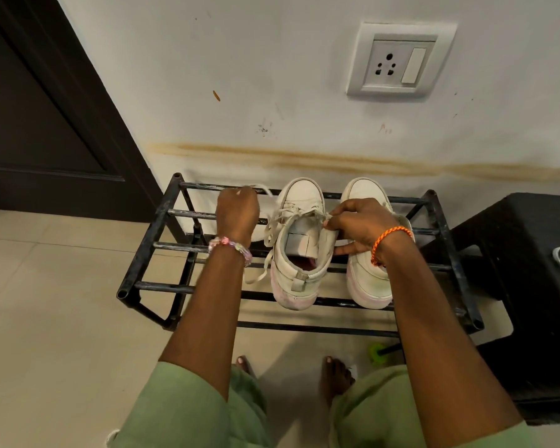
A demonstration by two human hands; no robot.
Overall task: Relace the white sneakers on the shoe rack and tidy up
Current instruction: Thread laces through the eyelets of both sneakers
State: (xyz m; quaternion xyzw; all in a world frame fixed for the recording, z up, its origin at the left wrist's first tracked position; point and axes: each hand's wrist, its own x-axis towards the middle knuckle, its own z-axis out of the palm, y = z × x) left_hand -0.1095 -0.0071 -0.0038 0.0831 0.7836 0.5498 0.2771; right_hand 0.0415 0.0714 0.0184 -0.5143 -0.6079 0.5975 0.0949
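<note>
Rack [149,250] left half open; black stool [530,253] blocks right.

Light: I read it as soft and even indoor light, moderately bright.
Shadows: faint ones on the wall [272,76] at 12 o'clock.
Blur: slight smear on the left hand [236,210].
Distortion: I see the door frame [88,101] bowing at 10 o'clock.

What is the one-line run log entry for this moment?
left hand: pulls shoelace | right hand: pinches lace at left sneaker | both sneakers on shoe rack
</note>
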